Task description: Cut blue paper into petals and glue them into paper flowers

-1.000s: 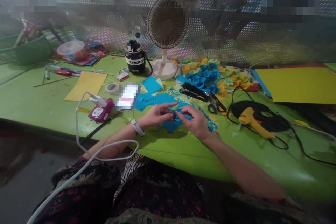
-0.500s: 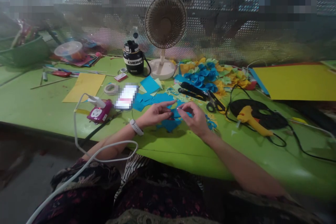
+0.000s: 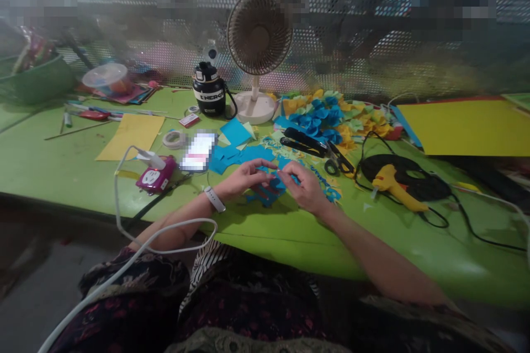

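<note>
Over the near part of the green table, my left hand (image 3: 248, 176) and my right hand (image 3: 304, 185) meet with their fingertips almost touching. Both are closed in a pinch at a small piece of blue paper, largely hidden by the fingers and hard to separate from the blue below. My left index finger reaches toward the right hand. Blue paper scraps (image 3: 259, 154) lie beneath and behind the hands. A black stapler (image 3: 304, 142) and dark-handled scissors (image 3: 338, 160) rest just beyond my right hand. Behind them is a heap of folded blue, yellow and green paper pieces (image 3: 327, 116).
Left of my hands are a phone (image 3: 199, 151), a tape roll (image 3: 174, 139), a purple power socket (image 3: 155, 175) and a white cable (image 3: 165, 229) looping over my left forearm. A yellow glue gun (image 3: 399, 187) lies right. A fan (image 3: 254, 107) and black bottle (image 3: 210, 94) stand behind.
My right fingers have curled in tighter and closer to my left fingertips. The blue piece between them shows less than before. The view has shifted slightly.
</note>
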`<state>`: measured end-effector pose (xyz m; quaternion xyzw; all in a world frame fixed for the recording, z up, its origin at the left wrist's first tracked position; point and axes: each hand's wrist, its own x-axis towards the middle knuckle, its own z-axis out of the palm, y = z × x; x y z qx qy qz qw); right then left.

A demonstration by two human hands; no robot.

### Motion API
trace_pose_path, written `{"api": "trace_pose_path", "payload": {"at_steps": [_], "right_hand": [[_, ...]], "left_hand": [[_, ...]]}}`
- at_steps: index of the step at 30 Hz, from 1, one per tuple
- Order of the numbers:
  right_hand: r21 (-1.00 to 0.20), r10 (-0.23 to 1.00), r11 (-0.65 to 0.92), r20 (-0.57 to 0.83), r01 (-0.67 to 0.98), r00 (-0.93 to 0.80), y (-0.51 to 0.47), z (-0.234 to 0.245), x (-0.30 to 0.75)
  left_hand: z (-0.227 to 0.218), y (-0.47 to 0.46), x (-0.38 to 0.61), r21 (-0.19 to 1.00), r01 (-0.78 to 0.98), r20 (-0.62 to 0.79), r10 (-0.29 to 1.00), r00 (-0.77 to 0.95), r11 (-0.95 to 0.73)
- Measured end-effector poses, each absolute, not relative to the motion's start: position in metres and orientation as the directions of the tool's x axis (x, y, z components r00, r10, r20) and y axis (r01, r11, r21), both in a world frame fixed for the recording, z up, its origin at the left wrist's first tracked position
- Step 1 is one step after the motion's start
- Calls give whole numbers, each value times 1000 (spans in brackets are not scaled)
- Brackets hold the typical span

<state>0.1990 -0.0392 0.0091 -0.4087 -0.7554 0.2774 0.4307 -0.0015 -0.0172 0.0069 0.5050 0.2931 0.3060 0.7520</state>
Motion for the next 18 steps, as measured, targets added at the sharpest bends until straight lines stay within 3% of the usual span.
{"api": "trace_pose_path", "payload": {"at_steps": [8, 13, 18], "right_hand": [[-772, 843, 525, 415, 358, -341, -40, 12, 199], [-774, 870, 488, 395, 402, -296, -43, 18, 198], [-769, 909, 397, 253, 501, -332, -44, 20, 198]], "left_hand": [[11, -19, 0, 953, 24, -213, 609, 764, 304], [9, -21, 2, 967, 7, -173, 637, 751, 253], [7, -21, 3, 971, -55, -131, 707, 695, 234]]}}
